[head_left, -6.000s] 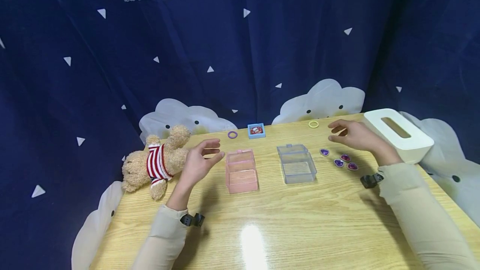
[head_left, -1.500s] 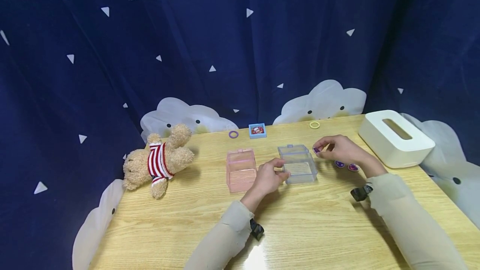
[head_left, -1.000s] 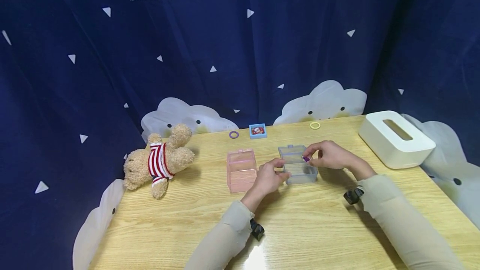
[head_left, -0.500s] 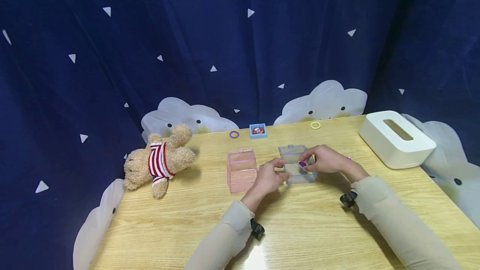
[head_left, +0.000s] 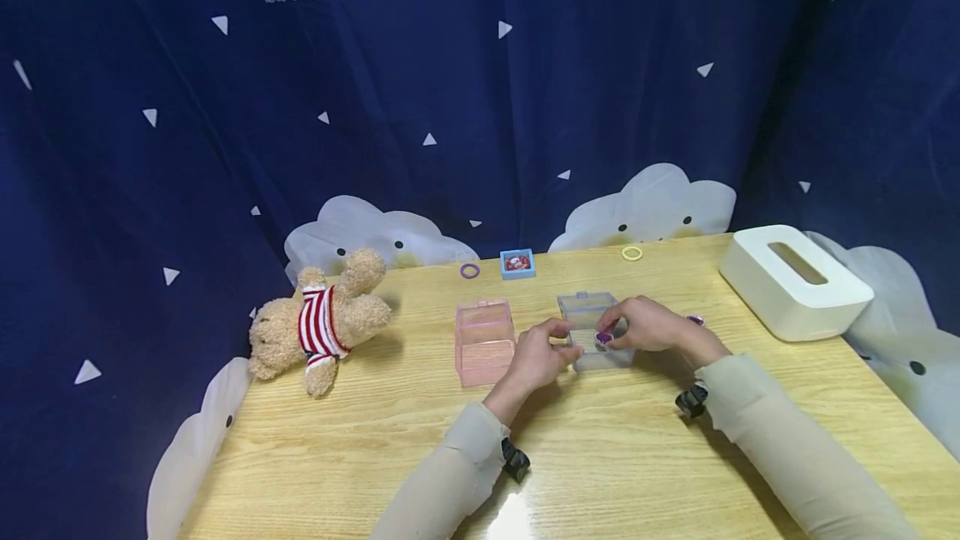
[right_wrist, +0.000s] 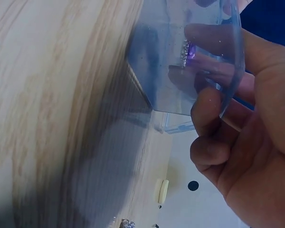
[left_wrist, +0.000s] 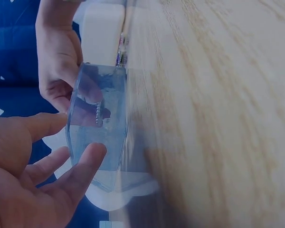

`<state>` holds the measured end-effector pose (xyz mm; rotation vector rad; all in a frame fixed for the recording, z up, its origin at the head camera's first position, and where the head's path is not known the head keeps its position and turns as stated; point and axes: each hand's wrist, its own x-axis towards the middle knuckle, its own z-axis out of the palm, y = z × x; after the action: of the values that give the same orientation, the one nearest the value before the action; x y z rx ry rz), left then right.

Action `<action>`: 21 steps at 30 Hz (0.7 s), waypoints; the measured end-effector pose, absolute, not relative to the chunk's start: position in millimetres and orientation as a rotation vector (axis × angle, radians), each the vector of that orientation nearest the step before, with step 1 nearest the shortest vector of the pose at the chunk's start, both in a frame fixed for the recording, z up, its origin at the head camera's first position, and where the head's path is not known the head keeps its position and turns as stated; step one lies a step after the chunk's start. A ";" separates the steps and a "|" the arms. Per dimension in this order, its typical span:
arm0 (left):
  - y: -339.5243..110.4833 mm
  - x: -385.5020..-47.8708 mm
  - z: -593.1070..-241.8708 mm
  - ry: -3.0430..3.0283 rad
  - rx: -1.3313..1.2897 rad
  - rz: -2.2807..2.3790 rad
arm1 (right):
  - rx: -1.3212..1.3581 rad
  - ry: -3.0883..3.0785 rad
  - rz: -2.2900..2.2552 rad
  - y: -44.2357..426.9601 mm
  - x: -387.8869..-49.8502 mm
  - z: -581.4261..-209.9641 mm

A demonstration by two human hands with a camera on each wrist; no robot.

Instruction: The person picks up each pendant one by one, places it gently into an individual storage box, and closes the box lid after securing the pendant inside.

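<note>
So over on the left there's a teddy bear (head_left: 317, 325) in a red-and-white striped top, lying down on the wood-grain table (head_left: 330, 465) with its head to the left. Behind it hangs a navy curtain (head_left: 360, 98) with white triangles and cloud faces. Then a purple ring (head_left: 469, 271) near the back edge, an open pink see-through box (head_left: 485, 343) nearer the person, and a little blue square tray (head_left: 519, 275) at the back with something red and white in it.

Next is the left hand (head_left: 534, 357), fingers fairly straight, thumb and fingertips just touching the left side of a clear bluish box (head_left: 585, 337), which sits flat with its lid open toward the curtain. Inside that box is a purple gem (head_left: 603, 339) with a sparkly beaded rim, and the right hand (head_left: 651, 325) is pinching it, reaching in from the right. You can see the pinch through the plastic from the wrist cams.

A yellow ring (head_left: 632, 253) lies behind that hand. Another gem (head_left: 697, 320) peeks out past the right wrist, and a white tissue box (head_left: 795, 283) with a slotted top stands at the far right.
</note>
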<state>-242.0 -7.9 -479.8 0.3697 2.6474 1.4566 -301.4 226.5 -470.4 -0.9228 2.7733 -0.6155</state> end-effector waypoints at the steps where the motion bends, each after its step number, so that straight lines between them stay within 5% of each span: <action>1: -7.9 -241.8 -479.5 2.641 0.367 1.460 | -0.920 2.777 -0.608 226.4 -301.3 -470.7; 21: -7.8 -240.6 -477.9 2.616 0.342 1.483 | -0.812 2.777 -0.712 230.3 -298.6 -463.0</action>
<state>-240.6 -7.8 -477.9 0.3415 2.6160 1.4828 -298.6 230.3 -463.0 -0.8115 2.7770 -0.7125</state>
